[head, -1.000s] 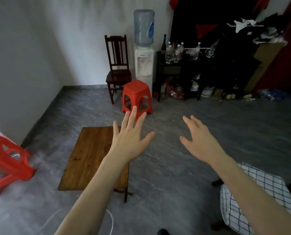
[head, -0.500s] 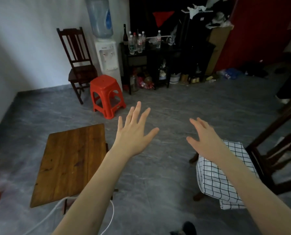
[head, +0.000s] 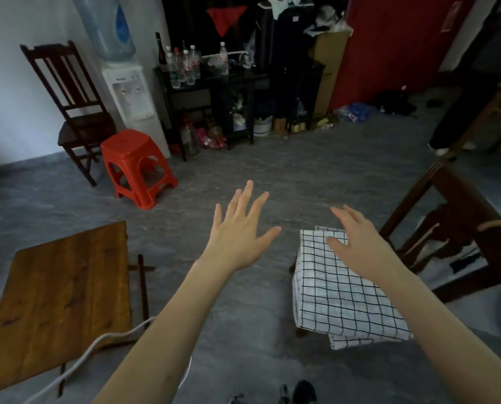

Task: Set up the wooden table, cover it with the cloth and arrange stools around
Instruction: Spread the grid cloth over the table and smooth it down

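Wooden table (head: pixel 59 301): stands on the grey floor (head: pixel 272 182) at the lower left, its brown plank top bare; thin dark legs show past its right edge.
Cloth (head: pixel 339 301): white with a black grid, folded, lying draped over a low seat at the lower right; only bits of the dark legs under it show, so what kind of seat it is cannot be told.
Left hand (head: pixel 237 237): held out in the air, fingers straight and spread, thumb out to the side, grasping nothing. It hangs over bare floor between the table and the cloth, apart from both.
Right hand (head: pixel 357 243): also released, fingers straight and slightly parted, palm down, grasping nothing. It appears over the far end of the cloth; whether it touches the fabric cannot be told.
Red stool (head: pixel 135 164): plastic, upright on the floor beyond the table, well apart from both hands, just in front of the dark chair.
Dark chair (head: pixel 74 112): wooden, slatted back, against the white wall at the far left.
Water dispenser (head: pixel 126 83): white body with a blue bottle on top, just to the right of the dark chair and behind the red stool.
Black shelf (head: pixel 214 91): against the far wall, with bottles on top and clutter underneath.
White cable (head: pixel 97 345): runs across the near right corner of the table toward the left forearm.
Dark furniture frame (head: pixel 462 228): wooden, at the right edge, just beyond the cloth.
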A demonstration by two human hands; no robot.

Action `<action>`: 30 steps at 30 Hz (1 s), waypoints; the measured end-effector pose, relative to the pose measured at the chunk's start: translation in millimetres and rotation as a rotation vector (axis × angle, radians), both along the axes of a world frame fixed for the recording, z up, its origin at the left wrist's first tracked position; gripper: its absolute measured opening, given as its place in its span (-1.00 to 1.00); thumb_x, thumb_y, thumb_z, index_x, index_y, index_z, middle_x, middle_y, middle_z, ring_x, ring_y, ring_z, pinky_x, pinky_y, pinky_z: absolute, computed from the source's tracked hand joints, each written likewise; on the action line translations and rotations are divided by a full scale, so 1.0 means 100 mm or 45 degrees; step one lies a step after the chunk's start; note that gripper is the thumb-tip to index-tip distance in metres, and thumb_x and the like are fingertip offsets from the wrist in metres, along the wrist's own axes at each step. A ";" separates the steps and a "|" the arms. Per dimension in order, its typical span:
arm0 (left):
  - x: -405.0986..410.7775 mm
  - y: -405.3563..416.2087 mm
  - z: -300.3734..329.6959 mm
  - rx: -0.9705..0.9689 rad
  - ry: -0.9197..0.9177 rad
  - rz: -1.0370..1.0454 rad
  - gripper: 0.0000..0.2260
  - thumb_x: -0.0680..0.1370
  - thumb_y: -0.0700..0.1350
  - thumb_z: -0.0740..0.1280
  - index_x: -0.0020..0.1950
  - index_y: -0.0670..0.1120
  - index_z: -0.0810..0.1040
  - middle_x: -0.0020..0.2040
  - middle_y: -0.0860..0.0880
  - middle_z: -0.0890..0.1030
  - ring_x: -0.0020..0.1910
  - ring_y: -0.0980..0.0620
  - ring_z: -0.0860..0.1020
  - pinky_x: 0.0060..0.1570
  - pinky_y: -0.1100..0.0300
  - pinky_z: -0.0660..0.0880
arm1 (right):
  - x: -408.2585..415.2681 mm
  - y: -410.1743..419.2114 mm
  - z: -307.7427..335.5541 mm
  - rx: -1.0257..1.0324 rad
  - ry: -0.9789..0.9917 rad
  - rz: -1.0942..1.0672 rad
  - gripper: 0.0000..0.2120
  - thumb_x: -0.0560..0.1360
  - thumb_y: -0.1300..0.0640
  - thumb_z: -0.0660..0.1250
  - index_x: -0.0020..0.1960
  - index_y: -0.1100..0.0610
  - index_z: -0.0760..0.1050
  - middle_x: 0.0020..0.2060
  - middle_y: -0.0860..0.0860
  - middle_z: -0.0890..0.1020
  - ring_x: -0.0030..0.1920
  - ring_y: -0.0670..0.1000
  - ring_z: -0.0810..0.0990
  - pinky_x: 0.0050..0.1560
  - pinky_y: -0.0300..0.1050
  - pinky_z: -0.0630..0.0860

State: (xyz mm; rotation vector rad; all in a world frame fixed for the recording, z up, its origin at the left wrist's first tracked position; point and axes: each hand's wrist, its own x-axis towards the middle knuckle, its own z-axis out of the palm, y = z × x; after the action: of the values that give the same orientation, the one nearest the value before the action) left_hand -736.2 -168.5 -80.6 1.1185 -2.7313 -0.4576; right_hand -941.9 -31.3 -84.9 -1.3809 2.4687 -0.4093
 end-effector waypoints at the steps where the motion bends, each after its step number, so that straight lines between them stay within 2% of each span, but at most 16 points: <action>1: -0.17 0.05 -0.03 0.002 -0.011 -0.021 -0.35 0.57 0.33 0.06 0.58 0.16 -0.09 0.58 0.09 -0.29 0.57 0.01 -0.20 0.51 -0.20 -0.13 | -0.16 0.06 -0.04 0.003 -0.008 -0.015 -0.36 0.58 -0.02 0.26 0.58 -0.03 0.05 0.58 0.00 0.05 0.54 0.11 0.11 0.45 0.12 0.21; 9: -1.25 0.33 -0.38 0.070 -0.061 -0.098 -0.35 0.57 0.33 0.05 0.59 0.15 -0.07 0.58 0.08 -0.28 0.57 0.03 -0.17 0.52 -0.17 -0.11 | -1.19 0.49 -0.45 0.019 -0.099 -0.096 -0.38 0.58 -0.04 0.25 0.57 -0.01 0.09 0.57 0.04 0.10 0.54 0.10 0.11 0.48 0.09 0.19; 15: -1.64 0.51 -0.76 0.187 -0.158 -0.072 -0.36 0.58 0.33 0.04 0.59 0.14 -0.06 0.59 0.08 -0.27 0.57 0.03 -0.16 0.52 -0.15 -0.10 | -1.68 0.65 -0.91 0.051 -0.230 -0.083 -0.38 0.57 -0.03 0.27 0.56 0.00 0.13 0.55 0.02 0.16 0.51 0.07 0.17 0.45 0.02 0.22; 21: -1.71 0.48 -1.21 0.312 -0.204 0.001 -0.40 0.60 0.30 0.06 0.57 0.17 -0.05 0.59 0.08 -0.24 0.57 0.02 -0.11 0.53 -0.11 -0.09 | -1.82 0.53 -1.40 0.056 -0.313 -0.090 -0.40 0.57 -0.04 0.27 0.55 -0.04 0.14 0.56 -0.02 0.14 0.54 0.00 0.10 0.50 0.05 0.17; 24: -1.74 0.41 -1.56 0.400 -0.242 0.003 -0.41 0.60 0.28 0.08 0.57 0.14 0.00 0.60 0.08 -0.21 0.57 0.00 -0.04 0.53 -0.11 -0.06 | -1.81 0.50 -1.68 0.069 -0.342 -0.131 -0.40 0.58 -0.02 0.27 0.55 -0.03 0.13 0.56 -0.03 0.11 0.54 -0.02 0.07 0.49 -0.03 0.12; 27: -1.77 0.32 -1.98 0.453 -0.276 -0.005 -0.41 0.59 0.28 0.09 0.56 0.13 0.02 0.60 0.07 -0.17 0.56 -0.01 0.03 0.52 -0.11 0.01 | -1.76 0.48 -2.00 0.067 -0.338 -0.176 -0.41 0.58 0.00 0.29 0.55 -0.03 0.15 0.56 -0.04 0.11 0.53 -0.04 0.07 0.46 -0.07 0.15; 30: -1.80 0.26 -2.46 0.507 -0.306 -0.008 -0.41 0.60 0.26 0.09 0.57 0.10 0.02 0.60 0.05 -0.14 0.56 -0.02 0.03 0.51 -0.11 0.03 | -1.69 0.45 -2.37 0.088 -0.328 -0.211 -0.40 0.57 0.02 0.31 0.55 -0.03 0.16 0.56 -0.06 0.09 0.53 -0.06 0.07 0.40 -0.13 0.15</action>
State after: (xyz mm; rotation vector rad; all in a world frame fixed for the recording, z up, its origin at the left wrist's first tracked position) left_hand -915.9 -142.3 -326.8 1.3296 -2.9290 -0.9603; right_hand -1110.7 13.7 -321.4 -1.0298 2.3659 -0.4987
